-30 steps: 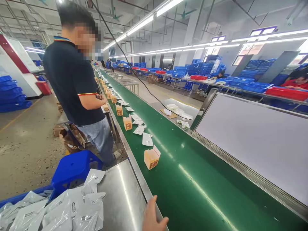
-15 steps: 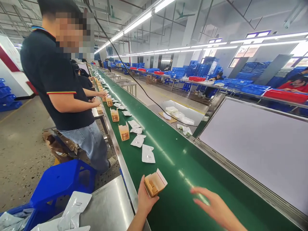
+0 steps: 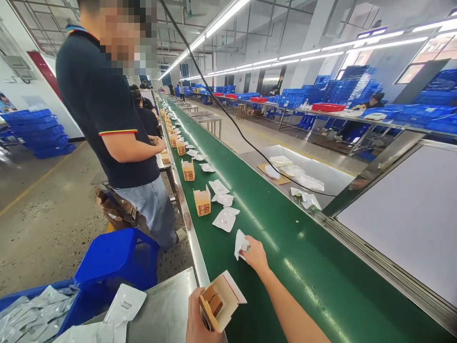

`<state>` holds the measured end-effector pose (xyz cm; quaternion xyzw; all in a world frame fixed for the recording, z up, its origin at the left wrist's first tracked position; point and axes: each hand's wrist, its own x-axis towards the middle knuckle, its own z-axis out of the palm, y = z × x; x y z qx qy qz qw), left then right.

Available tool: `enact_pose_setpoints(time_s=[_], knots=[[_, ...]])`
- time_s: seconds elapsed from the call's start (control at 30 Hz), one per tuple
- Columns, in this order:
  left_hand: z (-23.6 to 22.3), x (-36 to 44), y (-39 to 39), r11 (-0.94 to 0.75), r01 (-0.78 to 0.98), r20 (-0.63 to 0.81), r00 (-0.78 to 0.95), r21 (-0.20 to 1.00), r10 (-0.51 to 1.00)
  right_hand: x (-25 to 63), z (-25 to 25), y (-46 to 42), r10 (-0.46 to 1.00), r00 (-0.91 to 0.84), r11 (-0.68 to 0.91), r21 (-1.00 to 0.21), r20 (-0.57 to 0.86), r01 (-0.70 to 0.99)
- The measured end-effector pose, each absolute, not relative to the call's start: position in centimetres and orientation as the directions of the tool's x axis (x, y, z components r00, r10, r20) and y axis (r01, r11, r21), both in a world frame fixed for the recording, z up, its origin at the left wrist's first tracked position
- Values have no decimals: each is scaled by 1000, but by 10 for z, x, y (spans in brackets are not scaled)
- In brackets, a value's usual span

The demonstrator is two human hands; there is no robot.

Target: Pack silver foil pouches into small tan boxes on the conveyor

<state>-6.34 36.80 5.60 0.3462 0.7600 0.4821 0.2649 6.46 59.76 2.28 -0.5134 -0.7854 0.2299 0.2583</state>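
Note:
My left hand is wrapped round a small open cardboard box, its flap raised and something brown inside. Over the green conveyor belt, my right hand pinches a white sachet, whose edge tilts up from the belt. Just beyond lies another white sachet, flat on the belt. Beside it stands an open orange-brown box with its flaps up. More boxes and sachets continue in rows along the belt.
A co-worker in a dark shirt stands at the belt's left side. At lower left are a blue stool, a blue crate of sachets and a metal table. A white panel borders the right.
My right hand has reached forward and left and taken hold of the nearest sachet on the belt. My left hand has drawn the box lower and closer. The view has turned left.

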Motion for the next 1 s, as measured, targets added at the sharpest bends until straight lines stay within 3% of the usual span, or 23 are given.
enact_pose_setpoints(time_s=[0.13,0.2,0.27,0.33,0.4,0.5,0.6,0.67,0.73,0.77,0.83,0.9,0.93,1.0], knots=[[62,-73,374,237,370,40,-606,898,795,96,60,556,976,-33,175,-682,215,710],[61,-71,374,240,428,69,-591,871,803,111,95,523,947,63,180,-686,314,705],[59,-62,372,238,477,103,-583,846,806,118,129,485,861,20,350,-620,508,703],[59,-50,370,193,541,185,-567,819,803,116,151,450,715,-129,572,-469,687,673],[62,-37,366,114,611,297,-530,784,794,110,158,423,622,-274,693,-352,734,628],[68,-25,358,60,657,385,-511,751,769,112,152,401,643,-464,741,-341,610,579],[68,-22,345,60,675,398,-502,736,767,128,154,390,664,-709,728,-422,237,540],[65,-20,333,32,691,404,-459,722,791,137,160,383,637,-770,666,-473,-42,577],[60,-11,322,-18,702,402,-386,712,830,142,161,374,586,-803,688,-457,-108,564],[57,-5,316,-41,706,387,-338,707,858,143,159,369,561,-826,755,-382,-44,533],[49,10,306,-54,703,290,-221,709,931,144,150,360,532,-829,847,-99,174,523],[38,26,299,15,674,88,-119,738,989,150,139,350,554,-750,760,148,361,632],[32,33,297,84,646,-31,-93,759,995,155,135,345,596,-689,688,180,411,703],[20,42,294,220,574,-215,-77,789,974,168,133,336,708,-575,597,88,410,798]])
